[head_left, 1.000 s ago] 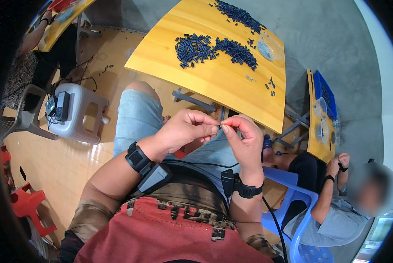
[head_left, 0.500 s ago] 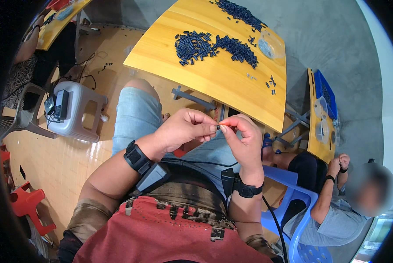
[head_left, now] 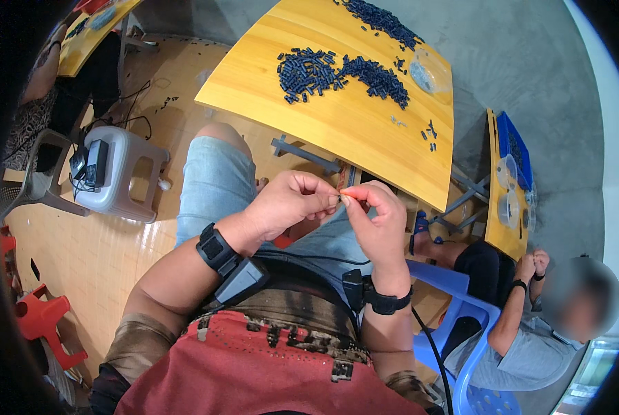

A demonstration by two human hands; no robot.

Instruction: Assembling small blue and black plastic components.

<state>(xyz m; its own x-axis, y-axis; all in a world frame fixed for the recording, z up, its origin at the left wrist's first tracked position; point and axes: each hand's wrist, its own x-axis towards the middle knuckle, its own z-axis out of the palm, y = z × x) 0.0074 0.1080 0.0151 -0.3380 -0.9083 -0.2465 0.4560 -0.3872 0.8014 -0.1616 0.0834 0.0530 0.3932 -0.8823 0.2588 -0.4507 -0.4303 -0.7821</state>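
L fingers [head_left: 327, 200] & R fingers [head_left: 353, 194] pinching tiny dk pc [head_left: 340, 198]; clear tub [head_left: 441, 71] on tbl [head_left: 309, 128] w/ pale bits [head_left: 420, 75].

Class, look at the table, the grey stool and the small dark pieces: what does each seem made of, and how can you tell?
Table: wood or wood-look laminate, smooth; yellow with faint grain.
Stool: probably moulded plastic, satin; rounded edges and a side opening.
Dark pieces: perhaps plastic, slightly glossy with small highlights; coated metal can't be ruled out.
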